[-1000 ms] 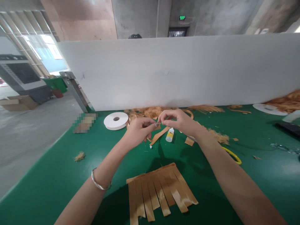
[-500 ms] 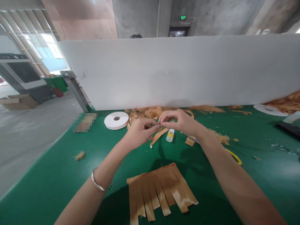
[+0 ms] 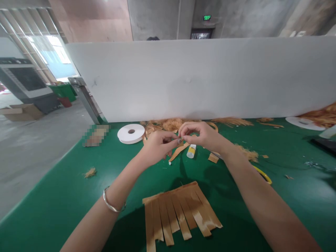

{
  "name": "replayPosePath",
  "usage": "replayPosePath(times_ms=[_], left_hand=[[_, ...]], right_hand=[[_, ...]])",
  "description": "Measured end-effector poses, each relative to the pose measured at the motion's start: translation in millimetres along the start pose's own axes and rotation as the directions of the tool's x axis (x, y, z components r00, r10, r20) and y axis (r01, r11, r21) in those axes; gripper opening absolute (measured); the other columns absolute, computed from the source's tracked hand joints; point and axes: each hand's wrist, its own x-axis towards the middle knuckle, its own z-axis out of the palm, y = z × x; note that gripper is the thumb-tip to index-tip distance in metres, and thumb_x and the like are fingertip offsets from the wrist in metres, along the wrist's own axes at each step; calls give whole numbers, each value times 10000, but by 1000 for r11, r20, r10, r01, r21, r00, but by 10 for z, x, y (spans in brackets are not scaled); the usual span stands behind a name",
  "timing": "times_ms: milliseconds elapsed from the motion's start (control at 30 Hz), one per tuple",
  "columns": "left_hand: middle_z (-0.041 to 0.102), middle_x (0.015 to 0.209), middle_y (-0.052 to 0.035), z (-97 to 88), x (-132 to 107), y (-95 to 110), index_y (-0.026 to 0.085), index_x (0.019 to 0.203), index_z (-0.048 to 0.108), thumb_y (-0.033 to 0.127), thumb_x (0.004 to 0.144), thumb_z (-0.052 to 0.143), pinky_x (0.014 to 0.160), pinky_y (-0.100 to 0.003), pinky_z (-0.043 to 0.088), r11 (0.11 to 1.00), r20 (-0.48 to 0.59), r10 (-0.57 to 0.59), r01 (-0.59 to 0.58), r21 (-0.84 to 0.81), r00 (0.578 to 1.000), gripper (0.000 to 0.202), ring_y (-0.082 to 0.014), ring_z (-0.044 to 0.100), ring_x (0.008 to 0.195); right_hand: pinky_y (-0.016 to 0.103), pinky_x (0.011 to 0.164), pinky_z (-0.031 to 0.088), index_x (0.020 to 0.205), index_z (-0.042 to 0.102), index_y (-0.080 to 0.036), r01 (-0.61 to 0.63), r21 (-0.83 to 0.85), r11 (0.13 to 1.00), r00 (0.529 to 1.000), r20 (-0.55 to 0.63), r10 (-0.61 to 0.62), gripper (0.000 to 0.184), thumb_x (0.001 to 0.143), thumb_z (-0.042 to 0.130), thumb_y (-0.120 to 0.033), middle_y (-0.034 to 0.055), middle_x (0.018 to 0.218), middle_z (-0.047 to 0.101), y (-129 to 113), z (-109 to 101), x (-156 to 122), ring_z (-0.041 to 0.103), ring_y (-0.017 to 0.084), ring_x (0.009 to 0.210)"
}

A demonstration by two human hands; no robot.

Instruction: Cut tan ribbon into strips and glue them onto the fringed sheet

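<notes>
My left hand [image 3: 159,147] and my right hand [image 3: 201,135] meet fingertip to fingertip above the far part of the green table [image 3: 65,206]. Both are closed in a pinch; whatever is between the fingers is too small to make out. Just below and behind them lie a small white bottle with a yellow label [image 3: 191,151] and a curved tan strip [image 3: 177,152]. Closer to me, a piece of tan ribbon strips joined along one edge into a fringe [image 3: 181,213] rests flat, its loose ends toward me.
A white tape roll [image 3: 131,134] sits at the back left. Tangled tan fibres [image 3: 172,124] lie along the white partition [image 3: 199,77]. A yellow-handled tool [image 3: 263,175] is partly hidden behind my right forearm. A dark object [image 3: 324,147] lies at the right.
My hands stay pinched together at nearly the same place, with only slight finger movement. The whole view has shifted a little; the fringe has not moved on the table.
</notes>
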Motion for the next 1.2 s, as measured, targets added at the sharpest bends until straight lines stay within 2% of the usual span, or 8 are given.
replayPosePath(times_ms=[233,433,600,800,933,1033,1200], left_hand=[[510,428,53,-14,16,-23,164,744,650,332,813,558,345,-152,325,1000,-14,6,-6,-18,1000,204,-38,419,330],[517,422,52,-28,13,-38,161,775,648,355,821,563,352,-156,326,999,-53,25,-27,-31,998,217,-39,420,329],[523,442,54,-19,16,-51,162,804,621,373,849,535,359,-140,347,996,-76,70,-73,-43,995,232,-32,432,337],[572,503,29,-3,42,-79,157,754,582,411,843,541,402,-159,414,976,-41,77,-84,-202,996,273,-57,517,414],[609,569,-5,-15,49,-76,136,653,594,366,772,639,492,-189,465,950,-11,70,-70,-304,997,263,-72,560,505],[603,559,-4,-23,49,-68,136,634,613,340,756,658,502,-193,461,937,-6,72,-70,-341,997,241,-70,557,505],[621,558,2,-16,50,-79,152,737,634,371,813,589,486,-193,453,913,-7,59,-57,-403,998,236,-68,554,479]], right_hand=[[271,673,421,681,555,-195,-13,26,1000,1000,-23,14,85,752,524,-229,33,867,582,-14,-35,-14,524,152,771],[266,632,392,667,528,-188,-44,183,982,997,-47,53,80,739,518,-222,33,855,562,-24,-88,-49,493,140,738],[281,696,384,660,539,-185,3,288,957,999,-41,9,110,762,516,-221,27,829,544,-2,-65,-34,492,143,768],[281,660,372,681,562,-185,74,445,892,994,-106,-30,106,775,524,-213,10,732,504,162,-5,13,467,128,678],[282,646,379,675,570,-183,58,499,864,994,-107,-5,111,770,528,-221,12,743,507,199,5,19,474,126,665],[280,649,386,672,569,-181,41,531,846,996,-90,8,110,766,526,-219,14,753,508,167,-6,6,473,124,668],[273,647,381,659,557,-177,21,560,828,997,-70,22,105,748,531,-224,14,746,506,146,-17,-1,470,122,663]])
